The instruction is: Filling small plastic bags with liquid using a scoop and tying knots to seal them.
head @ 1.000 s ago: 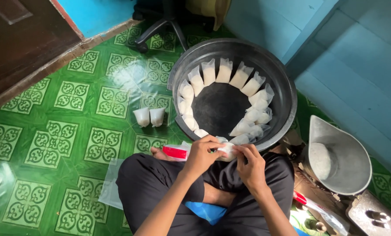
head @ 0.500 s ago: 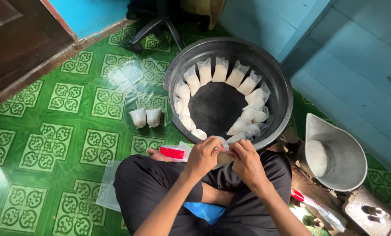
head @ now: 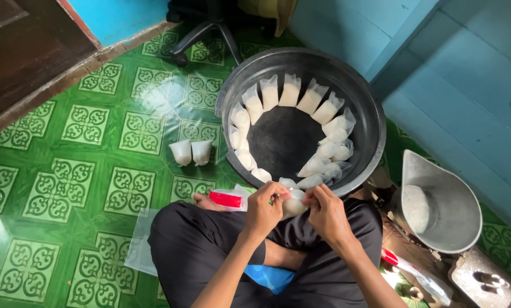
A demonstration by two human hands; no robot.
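I sit cross-legged on the floor in black trousers. My left hand (head: pixel 265 206) and my right hand (head: pixel 325 211) meet over my lap, both pinching the neck of one small clear plastic bag of white powder (head: pixel 293 204). Right in front stands a big dark round basin (head: pixel 369 108). Several filled white bags (head: pixel 290 91) lean in a ring against its inner wall.
Two more filled bags (head: pixel 191 152) stand on the green patterned floor tiles to the left. A red-topped packet (head: pixel 225 199) lies by my left knee, empty clear bags (head: pixel 138 245) beside my thigh. A metal scale scoop (head: pixel 449 219) holding white powder sits to the right, a chair base (head: pixel 207 31) behind.
My hands have stayed together on the bag, fingers working at its neck. The view has drifted slightly; the basin and the bags have not moved.
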